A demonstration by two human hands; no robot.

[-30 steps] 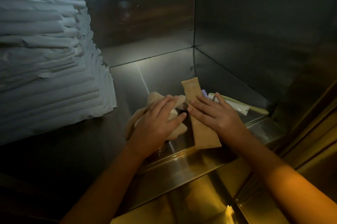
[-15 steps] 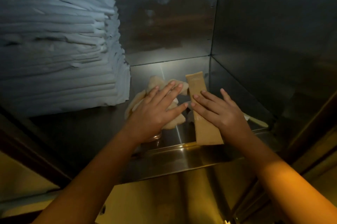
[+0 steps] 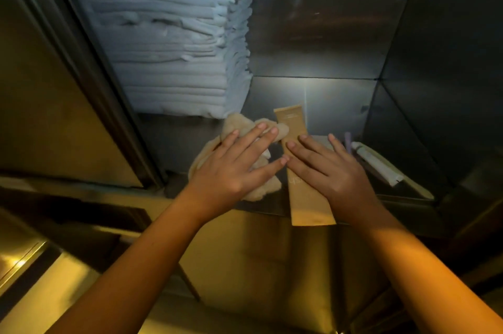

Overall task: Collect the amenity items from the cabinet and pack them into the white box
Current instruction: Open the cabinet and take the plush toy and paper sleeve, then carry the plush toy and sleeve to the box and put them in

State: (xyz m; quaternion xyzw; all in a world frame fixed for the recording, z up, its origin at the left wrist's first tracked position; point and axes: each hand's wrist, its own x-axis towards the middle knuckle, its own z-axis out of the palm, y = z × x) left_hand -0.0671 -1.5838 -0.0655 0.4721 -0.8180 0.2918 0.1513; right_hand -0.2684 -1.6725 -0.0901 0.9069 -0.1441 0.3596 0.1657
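With the left grip point(image 3: 239, 167) flat-fingered on the cream bundle point(image 3: 236, 124), seemingly cloth, and the right grip point(image 3: 326, 170) likewise flat on the tan sachet point(image 3: 292, 121) at the cabinet shelf point(image 3: 340, 105) front edge, close round each before lifting.

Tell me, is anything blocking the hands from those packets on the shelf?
Nothing visible does. The left hand lies flat on the pale crumpled items, and the right hand rests on the long tan packet. The white box is out of view, so the way there cannot be judged.
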